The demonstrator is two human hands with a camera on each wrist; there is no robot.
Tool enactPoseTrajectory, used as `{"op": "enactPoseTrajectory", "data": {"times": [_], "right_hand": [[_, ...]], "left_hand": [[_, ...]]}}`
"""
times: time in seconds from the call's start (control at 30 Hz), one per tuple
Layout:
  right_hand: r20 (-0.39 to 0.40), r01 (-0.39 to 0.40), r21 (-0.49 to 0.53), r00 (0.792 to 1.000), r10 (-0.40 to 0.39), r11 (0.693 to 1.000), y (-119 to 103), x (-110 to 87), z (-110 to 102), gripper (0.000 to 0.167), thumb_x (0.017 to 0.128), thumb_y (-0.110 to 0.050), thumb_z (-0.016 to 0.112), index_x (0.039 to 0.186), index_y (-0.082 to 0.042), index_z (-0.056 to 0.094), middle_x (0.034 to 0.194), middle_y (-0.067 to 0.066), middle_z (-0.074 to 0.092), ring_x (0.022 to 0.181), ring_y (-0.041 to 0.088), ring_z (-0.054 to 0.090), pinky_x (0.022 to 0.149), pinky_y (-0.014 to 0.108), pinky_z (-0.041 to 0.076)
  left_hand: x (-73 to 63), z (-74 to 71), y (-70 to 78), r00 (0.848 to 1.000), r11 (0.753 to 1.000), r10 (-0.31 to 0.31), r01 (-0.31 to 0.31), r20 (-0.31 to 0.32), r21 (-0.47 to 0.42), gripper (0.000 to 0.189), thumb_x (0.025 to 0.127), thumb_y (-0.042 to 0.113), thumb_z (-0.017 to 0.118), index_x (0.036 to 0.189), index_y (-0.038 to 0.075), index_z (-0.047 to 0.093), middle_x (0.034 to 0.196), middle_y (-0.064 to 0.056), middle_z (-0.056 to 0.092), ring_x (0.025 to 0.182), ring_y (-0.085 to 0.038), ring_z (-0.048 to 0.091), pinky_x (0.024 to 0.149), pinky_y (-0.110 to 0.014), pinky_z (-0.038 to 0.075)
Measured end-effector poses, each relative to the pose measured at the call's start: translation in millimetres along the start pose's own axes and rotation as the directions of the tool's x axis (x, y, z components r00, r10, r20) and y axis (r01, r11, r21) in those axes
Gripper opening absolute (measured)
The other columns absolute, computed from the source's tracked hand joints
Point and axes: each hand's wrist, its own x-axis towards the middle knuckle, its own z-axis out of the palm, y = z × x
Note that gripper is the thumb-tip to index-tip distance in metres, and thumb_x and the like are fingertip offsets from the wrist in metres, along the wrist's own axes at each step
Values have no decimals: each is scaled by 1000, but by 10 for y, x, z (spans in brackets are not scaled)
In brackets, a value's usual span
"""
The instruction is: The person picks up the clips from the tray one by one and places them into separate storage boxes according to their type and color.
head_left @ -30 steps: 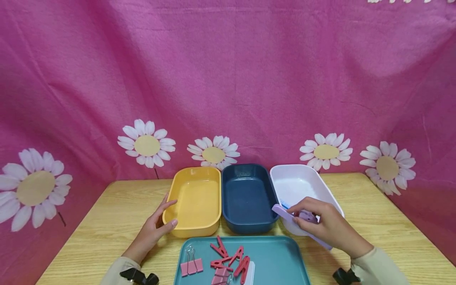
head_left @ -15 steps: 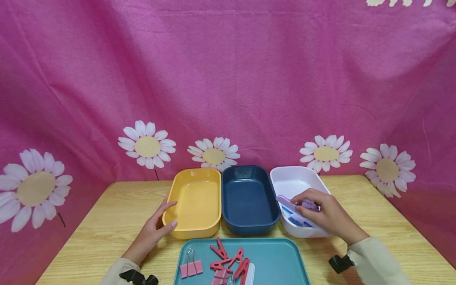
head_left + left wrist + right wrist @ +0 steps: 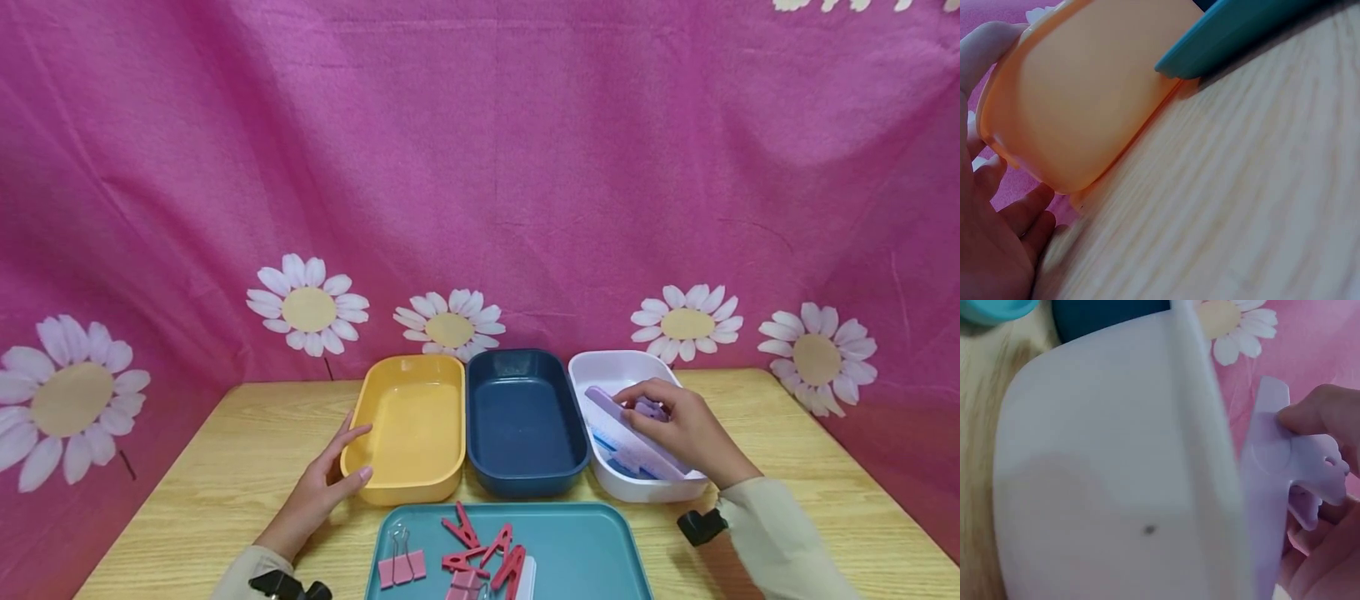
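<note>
In the head view my left hand (image 3: pixel 318 487) holds the front left corner of a yellow bin (image 3: pixel 411 492), fingertips over its rim. The left wrist view shows the other fingers loosely bent along the outer wall. At the right, my right hand (image 3: pixel 678 425) pinches a lavender plastic piece (image 3: pixel 602 400) over the white bin (image 3: pixel 622 367). This piece has a long flat bar and, in the right wrist view, a knobby grip (image 3: pixel 1319 462) with a small hole. Blue and pale things (image 3: pixel 615 454) lie beneath it in the bin, partly covered; their kind is unclear.
A dark blue bin (image 3: pixel 525 479) stands between the other two. In front lies a teal tray (image 3: pixel 592 542) with several red clothespins (image 3: pixel 465 525), pink binder clips (image 3: pixel 402 568) and a white flat thing (image 3: pixel 528 575). A pink flowered cloth (image 3: pixel 495 167) hangs behind the wooden table.
My right hand has carried the lavender piece upward and away from me, from across the white bin's front rim to over its inside. The left hand stays on the yellow bin.
</note>
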Motion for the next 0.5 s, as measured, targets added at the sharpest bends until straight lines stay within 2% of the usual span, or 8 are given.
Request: {"op": "enactPoseTrajectory", "data": {"times": [0.23,0.5], "right_hand": [[21,-73,8,997,73,997,144,6,33,19,88,-17,72,107,-18,70,96,-1,64,81,20,51,65,24,46],[27,-101,25,995,100,995,242,-2,113,19,87,-15,72,106,-17,71,94,-1,64,81,20,51,66,24,46]], "left_hand": [[9,4,3,1000,1000,26,-26,-8,9,56,94,23,64,145,20,42,162,0,3,147,-30,5,98,-5,24],[4,12,9,1000,1000,-15,15,-7,11,57,93,25,64,145,22,41,162,3,2,147,-29,6,97,-7,27]]}}
